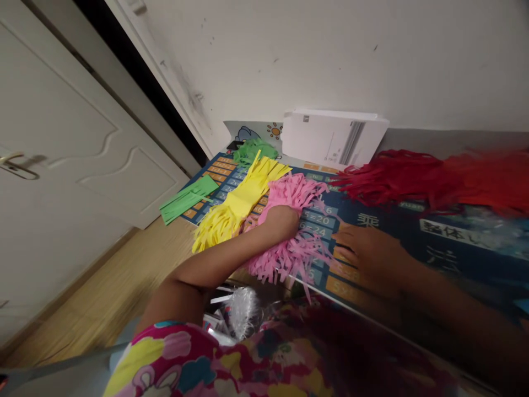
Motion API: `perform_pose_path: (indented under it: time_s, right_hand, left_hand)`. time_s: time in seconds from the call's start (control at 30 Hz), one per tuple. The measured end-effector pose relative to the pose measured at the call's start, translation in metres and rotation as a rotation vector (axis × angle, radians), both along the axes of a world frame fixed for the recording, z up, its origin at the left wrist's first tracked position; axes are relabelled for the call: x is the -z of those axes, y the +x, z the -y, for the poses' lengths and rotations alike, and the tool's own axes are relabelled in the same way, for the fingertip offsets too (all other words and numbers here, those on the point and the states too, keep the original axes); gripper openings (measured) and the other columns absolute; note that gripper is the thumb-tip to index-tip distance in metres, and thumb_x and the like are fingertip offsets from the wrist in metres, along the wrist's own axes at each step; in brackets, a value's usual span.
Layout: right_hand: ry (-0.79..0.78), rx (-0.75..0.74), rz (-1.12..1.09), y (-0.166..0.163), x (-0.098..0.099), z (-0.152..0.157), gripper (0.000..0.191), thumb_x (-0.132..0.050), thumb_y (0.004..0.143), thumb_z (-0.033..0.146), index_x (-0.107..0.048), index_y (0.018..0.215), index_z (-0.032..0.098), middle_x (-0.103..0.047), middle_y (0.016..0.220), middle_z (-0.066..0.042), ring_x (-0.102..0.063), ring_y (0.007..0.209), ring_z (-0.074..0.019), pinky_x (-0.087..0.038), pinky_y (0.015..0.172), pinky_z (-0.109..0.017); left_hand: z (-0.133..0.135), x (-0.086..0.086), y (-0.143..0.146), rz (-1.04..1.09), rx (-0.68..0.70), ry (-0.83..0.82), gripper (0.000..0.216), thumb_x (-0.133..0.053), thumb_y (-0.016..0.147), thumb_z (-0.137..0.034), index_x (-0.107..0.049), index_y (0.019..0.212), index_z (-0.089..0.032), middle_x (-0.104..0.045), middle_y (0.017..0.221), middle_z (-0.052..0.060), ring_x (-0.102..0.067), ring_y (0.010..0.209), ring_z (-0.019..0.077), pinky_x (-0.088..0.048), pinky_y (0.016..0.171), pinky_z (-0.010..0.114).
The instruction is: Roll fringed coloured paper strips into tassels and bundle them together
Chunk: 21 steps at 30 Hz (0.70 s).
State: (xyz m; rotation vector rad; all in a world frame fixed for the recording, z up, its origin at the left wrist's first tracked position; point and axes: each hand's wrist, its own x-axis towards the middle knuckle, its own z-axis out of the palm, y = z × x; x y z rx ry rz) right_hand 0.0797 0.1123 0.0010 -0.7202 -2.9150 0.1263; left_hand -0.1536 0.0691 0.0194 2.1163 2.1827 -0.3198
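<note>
A pink fringed paper bundle (295, 190) lies at the near table edge, its cut strips spreading at both ends. Its middle is covered by my left hand (285, 220), closed on it with the fingers mostly hidden. Just to the right, my right hand (363, 245) is bent with its fingers together at the bundle's loose ends, and a thin pink strip runs up to the fingers. Beside the bundle on the left lies a yellow fringed paper (243, 196), flat in the middle and frilled at both ends.
Green fringed paper (188, 198) overhangs the table's left end; a green frilled bunch (256, 151) sits behind. Red fringed paper (397, 176) and orange-red fringed paper (487, 179) lie at right. A white box (330, 135) leans against the wall. Silvery tinsel (243, 311) shows below the edge.
</note>
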Motion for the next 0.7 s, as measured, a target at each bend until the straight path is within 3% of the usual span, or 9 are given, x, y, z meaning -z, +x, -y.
perform_pose_path:
  time_s: [0.07,0.13,0.23,0.33,0.5,0.6,0.7]
  right_hand:
    - [-0.038,-0.04,0.049,-0.014,-0.003,-0.006,0.02,-0.056,0.094,0.03,-0.072,0.105,0.022,-0.074,0.103,-0.008,-0.066,0.097,-0.0232,-0.047,0.081,-0.032]
    - [-0.014,0.052,0.05,-0.035,-0.005,-0.015,0.023,-0.052,0.097,0.029,-0.071,0.106,0.019,-0.072,0.105,-0.011,-0.064,0.099,-0.0244,-0.045,0.08,-0.032]
    - [0.094,0.179,0.012,-0.07,-0.002,-0.034,0.023,-0.055,0.095,0.027,-0.071,0.107,0.016,-0.068,0.109,-0.014,-0.059,0.103,-0.0266,-0.04,0.078,-0.032]
    - [0.134,0.155,0.001,-0.093,0.003,-0.055,0.022,-0.056,0.093,0.024,-0.072,0.105,0.014,-0.066,0.109,-0.015,-0.055,0.105,-0.0269,-0.035,0.08,-0.034]
    - [0.136,0.136,-0.01,-0.104,-0.001,-0.069,0.029,-0.047,0.098,0.027,-0.074,0.097,0.016,-0.067,0.101,-0.013,-0.055,0.099,-0.0255,-0.03,0.078,-0.036]
    - [0.144,0.134,-0.063,-0.11,-0.014,-0.065,0.028,-0.049,0.096,0.027,-0.074,0.094,0.017,-0.068,0.098,-0.012,-0.055,0.095,-0.0255,-0.028,0.077,-0.036]
    - [0.141,0.131,-0.116,-0.116,-0.024,-0.061,0.027,-0.05,0.095,0.027,-0.074,0.091,0.016,-0.068,0.097,-0.012,-0.055,0.096,-0.0255,-0.027,0.077,-0.036]
  left_hand:
    - [-0.001,-0.005,-0.002,-0.005,-0.009,0.004,0.038,-0.052,0.092,-0.036,-0.077,0.101,-0.009,-0.075,0.098,0.021,-0.072,0.097,0.0322,-0.054,0.083,0.039]
    - [-0.004,-0.01,-0.003,-0.019,-0.022,0.013,0.039,-0.049,0.093,-0.035,-0.076,0.102,-0.009,-0.075,0.1,0.021,-0.072,0.098,0.0318,-0.053,0.084,0.038]
    - [-0.01,-0.014,-0.007,-0.043,-0.032,0.024,0.039,-0.046,0.093,-0.032,-0.076,0.102,-0.009,-0.076,0.099,0.02,-0.072,0.097,0.0303,-0.053,0.083,0.036]
    - [-0.01,-0.016,-0.016,-0.051,-0.039,0.046,0.042,-0.044,0.095,-0.036,-0.076,0.102,-0.011,-0.076,0.098,0.019,-0.073,0.095,0.0296,-0.053,0.08,0.035]
    - [-0.005,-0.016,-0.031,-0.004,-0.064,0.082,0.049,-0.042,0.095,-0.052,-0.075,0.104,-0.017,-0.077,0.097,0.014,-0.073,0.094,0.0286,-0.053,0.078,0.034]
    - [-0.009,-0.017,-0.029,0.006,-0.108,0.103,0.066,-0.037,0.092,-0.066,-0.075,0.102,-0.014,-0.076,0.096,0.017,-0.072,0.096,0.032,-0.054,0.079,0.037]
    - [-0.016,-0.017,-0.023,-0.002,-0.156,0.103,0.07,-0.035,0.092,-0.067,-0.076,0.103,-0.011,-0.076,0.098,0.02,-0.071,0.097,0.0344,-0.055,0.079,0.04]
